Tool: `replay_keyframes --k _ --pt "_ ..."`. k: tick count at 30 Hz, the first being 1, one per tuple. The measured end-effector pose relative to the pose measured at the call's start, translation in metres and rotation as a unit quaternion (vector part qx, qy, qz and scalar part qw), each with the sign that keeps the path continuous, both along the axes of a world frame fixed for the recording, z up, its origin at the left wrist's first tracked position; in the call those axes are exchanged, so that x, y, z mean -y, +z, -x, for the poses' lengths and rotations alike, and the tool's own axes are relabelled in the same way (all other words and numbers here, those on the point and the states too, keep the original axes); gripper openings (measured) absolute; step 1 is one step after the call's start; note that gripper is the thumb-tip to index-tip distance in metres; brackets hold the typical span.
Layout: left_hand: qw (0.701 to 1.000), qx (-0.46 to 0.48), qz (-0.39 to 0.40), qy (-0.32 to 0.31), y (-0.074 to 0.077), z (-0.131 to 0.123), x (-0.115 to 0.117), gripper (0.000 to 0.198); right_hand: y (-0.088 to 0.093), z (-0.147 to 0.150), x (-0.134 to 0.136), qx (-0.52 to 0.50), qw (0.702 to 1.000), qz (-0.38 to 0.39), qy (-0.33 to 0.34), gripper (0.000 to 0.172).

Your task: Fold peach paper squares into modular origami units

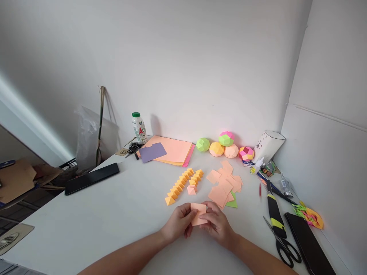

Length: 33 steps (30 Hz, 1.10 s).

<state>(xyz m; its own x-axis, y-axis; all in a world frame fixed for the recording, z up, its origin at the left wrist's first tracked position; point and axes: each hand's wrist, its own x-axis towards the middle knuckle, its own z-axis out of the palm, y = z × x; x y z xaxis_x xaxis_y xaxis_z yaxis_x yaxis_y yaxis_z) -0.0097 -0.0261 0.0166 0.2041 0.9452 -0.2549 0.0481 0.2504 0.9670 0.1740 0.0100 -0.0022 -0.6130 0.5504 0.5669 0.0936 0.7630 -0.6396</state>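
Between my two hands is a small peach paper square (pixel 198 209), held just above the near part of the table. My left hand (pixel 178 221) pinches its left side, thumb on the front face. My right hand (pixel 217 223) grips the right side, fingers curled round the edge. Beyond the hands stand a long row of folded orange paper pieces (pixel 178 186) and a shorter row (pixel 196 176), which has a peach folded piece (pixel 192 189) at its near end. To their right, loose peach squares (pixel 223 185) lie scattered over a green paper piece (pixel 232 200).
Several faceted paper balls (pixel 216 149) sit by the wall, one stacked on top. Larger coloured sheets (pixel 172 149) and a white bottle (pixel 139 129) are at the back left. Scissors (pixel 282 244), a cutter (pixel 275 212) and a black phone (pixel 309 242) lie on the right.
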Motion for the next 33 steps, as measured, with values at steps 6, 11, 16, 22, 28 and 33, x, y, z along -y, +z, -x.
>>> replay_keyframes --k 6,11,16,22,28,33 --pt "0.999 0.011 -0.020 -0.030 0.008 -0.002 0.001 0.045 0.012 0.003 0.002 -0.012 0.996 0.093 0.008 0.020" --pt "0.999 0.022 -0.026 -0.043 0.006 -0.002 0.001 0.047 0.018 0.004 0.002 0.007 0.975 0.219 -0.031 0.021" --pt "0.997 0.043 -0.029 -0.059 0.001 -0.001 0.002 0.044 0.020 0.004 0.001 -0.007 0.948 0.314 -0.052 0.016" --pt "0.998 0.019 -0.016 -0.058 0.001 -0.002 0.001 0.040 0.018 0.005 0.001 -0.040 0.935 0.344 -0.070 0.016" --pt "0.999 0.015 0.006 -0.041 0.004 -0.004 0.000 0.040 0.021 0.007 0.001 -0.043 0.932 0.348 -0.089 0.018" --pt "0.999 0.014 0.008 -0.041 0.002 -0.003 0.000 0.039 0.019 0.007 0.002 -0.040 0.931 0.350 -0.090 0.017"
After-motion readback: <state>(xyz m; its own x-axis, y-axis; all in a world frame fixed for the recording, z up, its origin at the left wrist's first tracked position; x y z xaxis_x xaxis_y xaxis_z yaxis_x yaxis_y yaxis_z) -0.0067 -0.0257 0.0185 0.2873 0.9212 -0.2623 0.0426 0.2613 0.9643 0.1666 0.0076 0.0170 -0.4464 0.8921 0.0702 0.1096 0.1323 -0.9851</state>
